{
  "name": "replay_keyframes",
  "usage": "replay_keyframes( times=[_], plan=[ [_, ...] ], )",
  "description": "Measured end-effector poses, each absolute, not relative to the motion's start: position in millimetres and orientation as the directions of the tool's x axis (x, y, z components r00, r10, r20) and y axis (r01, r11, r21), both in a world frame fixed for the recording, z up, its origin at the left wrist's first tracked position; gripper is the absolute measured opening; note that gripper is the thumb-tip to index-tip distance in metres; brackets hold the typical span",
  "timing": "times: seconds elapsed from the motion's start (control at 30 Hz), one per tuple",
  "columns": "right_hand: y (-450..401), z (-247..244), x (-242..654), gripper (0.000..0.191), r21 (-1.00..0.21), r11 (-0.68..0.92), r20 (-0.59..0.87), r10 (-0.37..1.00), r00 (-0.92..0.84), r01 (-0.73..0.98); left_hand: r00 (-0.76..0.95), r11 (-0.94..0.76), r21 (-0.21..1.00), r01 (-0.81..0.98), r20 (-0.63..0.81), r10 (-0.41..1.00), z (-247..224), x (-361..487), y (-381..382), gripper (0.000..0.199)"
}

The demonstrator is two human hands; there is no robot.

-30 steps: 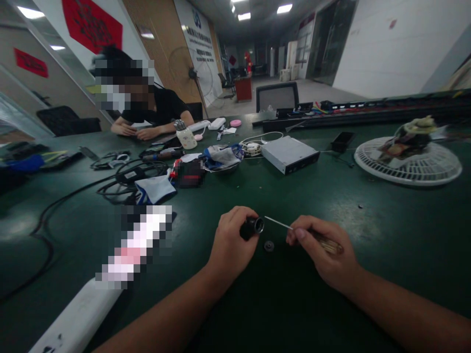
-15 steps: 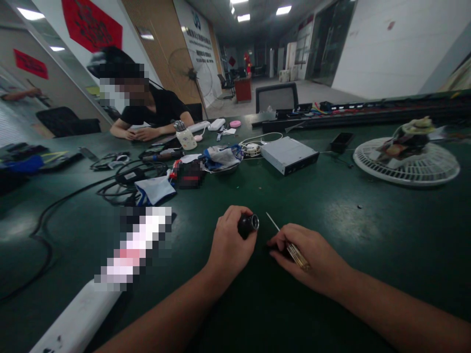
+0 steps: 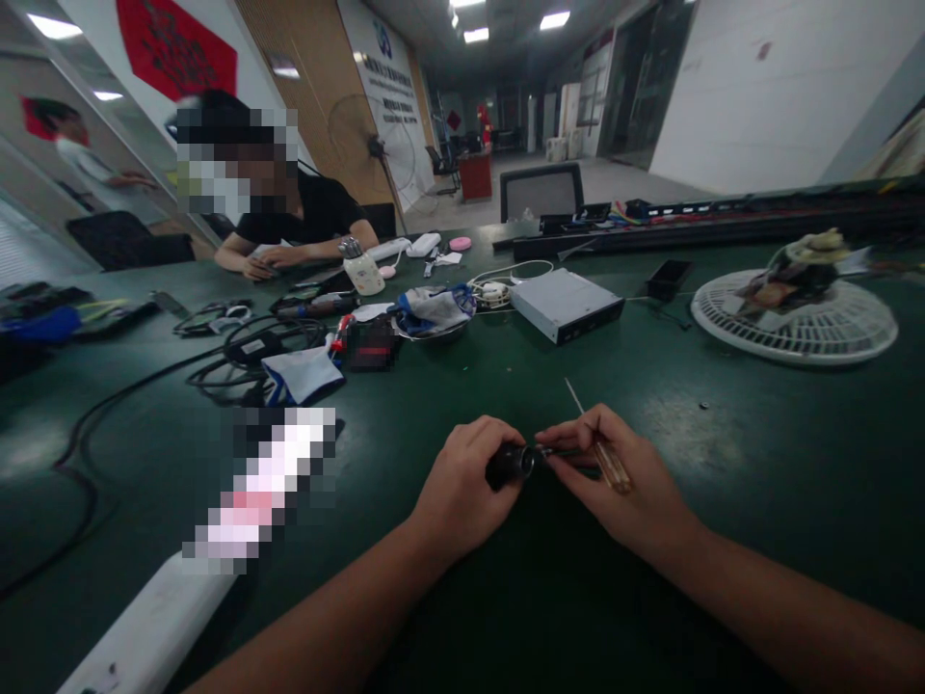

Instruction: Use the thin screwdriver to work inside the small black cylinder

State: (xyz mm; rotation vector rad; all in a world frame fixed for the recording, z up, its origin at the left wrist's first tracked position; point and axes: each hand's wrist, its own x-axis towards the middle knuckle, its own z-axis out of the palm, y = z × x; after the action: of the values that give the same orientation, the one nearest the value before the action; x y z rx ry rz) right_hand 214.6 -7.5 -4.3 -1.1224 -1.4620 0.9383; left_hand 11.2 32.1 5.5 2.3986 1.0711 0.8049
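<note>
My left hand (image 3: 462, 487) is shut on a short black cylindrical part (image 3: 510, 466), with its metal end facing right. My right hand (image 3: 621, 477) grips a small screwdriver (image 3: 611, 465) with an amber translucent handle. Its thin shaft points up and away across the palm. The fingertips of my right hand pinch something small and dark (image 3: 550, 451) against the cylinder's end, and my fingers partly hide it. The two hands nearly touch.
The hands work over a dark green table (image 3: 752, 463). Ahead lie a silver drive box (image 3: 566, 305), coiled black cables (image 3: 252, 361), blue-and-white cloths (image 3: 434, 308) and a white fan guard (image 3: 795, 318). A long white object (image 3: 151, 627) lies at left. A co-worker (image 3: 303, 217) sits across the table.
My right hand has moved left to the black cylinder, and the screwdriver shaft has swung upright. The small dark ring that lay on the table earlier no longer shows there.
</note>
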Motion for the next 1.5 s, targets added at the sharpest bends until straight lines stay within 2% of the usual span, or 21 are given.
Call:
replay_keyframes(
  times=[0.4, 0.63, 0.83, 0.93, 1.17, 1.27, 1.4, 1.5],
  plan=[
    [-12.3, 0.4, 214.7, 0.037, -0.900, 0.327, 0.312, 0.945, -0.098, 0.289, 0.615, -0.718, 0.532, 0.449, 0.399, 0.680, 1.6, 9.4, 33.1, 0.031],
    [-10.9, 0.4, 214.7, 0.037, -0.884, 0.279, 0.280, 0.959, -0.054, 0.374, 0.666, -0.783, 0.509, 0.357, 0.449, 0.596, 0.8, 8.9, 33.6, 0.027],
    [-10.0, -1.7, 217.1, 0.038, -0.945, 0.220, 0.214, 0.975, -0.054, 0.243, 0.624, -0.764, 0.528, 0.371, 0.468, 0.626, 1.9, 8.7, 32.4, 0.030],
    [-9.5, -2.1, 218.0, 0.037, -0.950, 0.209, 0.201, 0.978, -0.055, 0.234, 0.622, -0.768, 0.537, 0.350, 0.479, 0.619, 1.4, 8.7, 32.6, 0.030],
    [-9.7, 2.8, 217.8, 0.035, -0.887, 0.241, 0.214, 0.971, -0.110, 0.395, 0.665, -0.798, 0.540, 0.267, 0.496, 0.558, 1.5, 8.3, 32.1, 0.030],
    [-9.9, 4.5, 215.5, 0.032, -0.863, 0.248, 0.220, 0.969, -0.114, 0.439, 0.631, -0.778, 0.549, 0.306, 0.495, 0.597, 2.2, 8.8, 31.3, 0.032],
    [-11.6, 3.0, 216.4, 0.015, -0.896, 0.259, 0.241, 0.966, -0.095, 0.360, 0.500, -0.692, 0.568, 0.446, 0.483, 0.719, 1.6, 9.1, 32.1, 0.032],
    [-12.4, 0.0, 222.3, 0.037, -0.891, 0.380, 0.374, 0.925, -0.073, 0.250, 0.357, -0.566, 0.607, 0.558, 0.440, 0.824, 0.4, 7.9, 34.2, 0.031]
  ],
)
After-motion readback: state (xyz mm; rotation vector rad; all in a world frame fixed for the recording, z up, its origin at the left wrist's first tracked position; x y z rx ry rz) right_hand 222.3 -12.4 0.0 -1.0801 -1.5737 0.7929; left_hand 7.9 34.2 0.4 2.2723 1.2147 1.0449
